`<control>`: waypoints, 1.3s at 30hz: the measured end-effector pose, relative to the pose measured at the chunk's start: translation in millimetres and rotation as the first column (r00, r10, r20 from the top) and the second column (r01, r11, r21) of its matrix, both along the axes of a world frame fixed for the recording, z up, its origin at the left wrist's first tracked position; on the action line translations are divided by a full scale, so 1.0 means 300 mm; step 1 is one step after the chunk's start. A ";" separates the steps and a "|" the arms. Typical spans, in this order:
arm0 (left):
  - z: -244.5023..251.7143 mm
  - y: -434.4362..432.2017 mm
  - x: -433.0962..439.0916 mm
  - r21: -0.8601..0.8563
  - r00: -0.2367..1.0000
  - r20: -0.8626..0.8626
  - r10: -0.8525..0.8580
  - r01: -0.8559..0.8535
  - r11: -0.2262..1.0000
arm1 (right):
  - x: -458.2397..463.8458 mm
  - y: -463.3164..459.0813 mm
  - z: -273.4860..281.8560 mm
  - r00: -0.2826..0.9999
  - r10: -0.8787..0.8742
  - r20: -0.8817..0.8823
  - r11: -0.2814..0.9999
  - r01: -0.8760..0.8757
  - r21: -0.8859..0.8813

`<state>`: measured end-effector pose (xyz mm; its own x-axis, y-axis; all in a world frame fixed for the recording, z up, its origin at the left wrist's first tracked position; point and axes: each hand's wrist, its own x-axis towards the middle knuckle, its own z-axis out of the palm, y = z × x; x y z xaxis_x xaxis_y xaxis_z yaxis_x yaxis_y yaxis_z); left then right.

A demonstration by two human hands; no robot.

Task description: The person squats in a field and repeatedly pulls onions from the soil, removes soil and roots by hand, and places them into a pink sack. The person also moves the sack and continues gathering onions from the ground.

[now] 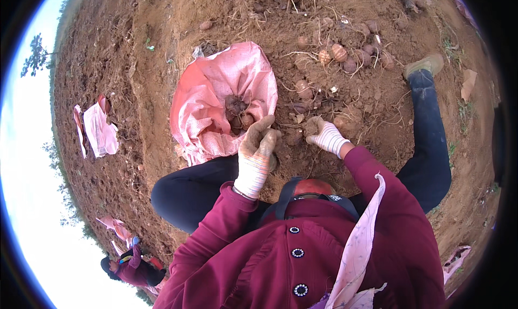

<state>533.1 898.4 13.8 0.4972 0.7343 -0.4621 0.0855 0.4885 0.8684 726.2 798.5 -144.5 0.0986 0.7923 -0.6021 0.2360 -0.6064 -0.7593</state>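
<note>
A pink woven sack (pixel 190 102) lies with its mouth wide, several brown corms (pixel 247 120) inside. My left hand (pixel 259 147), in a soiled striped glove, is raised at the sack's near right edge with its fingers bent; whether anything is between them cannot be told. My right hand (pixel 327 135), in a similar glove, is down at the soil right of the sack, its fingertips around a soil-coloured lump (pixel 311 127), perhaps a corm. Just beyond it lies a root-covered corm (pixel 342 122). Farther up sits a heap of taro-like corms (pixel 339 52) with stringy roots.
My bent legs frame the work area, with a shoe (pixel 425 65) at the right. Loose corms and roots lie on the brown soil. Another pink sack (pixel 99 129) lies at the far left. A co-worker (pixel 135 268) is at the lower left beside more sacks.
</note>
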 end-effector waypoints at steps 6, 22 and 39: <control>-0.163 -0.202 0.132 -0.806 0.944 0.207 0.255 0.017 0.592 | -0.018 -0.039 0.195 0.469 -0.464 -0.752 0.728 0.686 -0.021; -0.228 -0.199 0.123 -0.290 0.831 -0.304 -0.466 0.385 0.876 | 0.094 -0.018 0.182 0.874 0.441 0.205 0.835 -0.483 0.264; -0.145 -0.132 0.066 -0.559 0.947 -0.313 -0.071 -0.124 0.820 | 0.063 0.093 0.035 0.955 0.210 0.208 0.978 -0.206 -0.043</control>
<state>552.7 858.9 -29.6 0.2429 0.3043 -0.9211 0.2779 0.8879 0.3666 745.1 826.6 -134.0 0.0591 0.7966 -0.6016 0.5114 -0.5417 -0.6671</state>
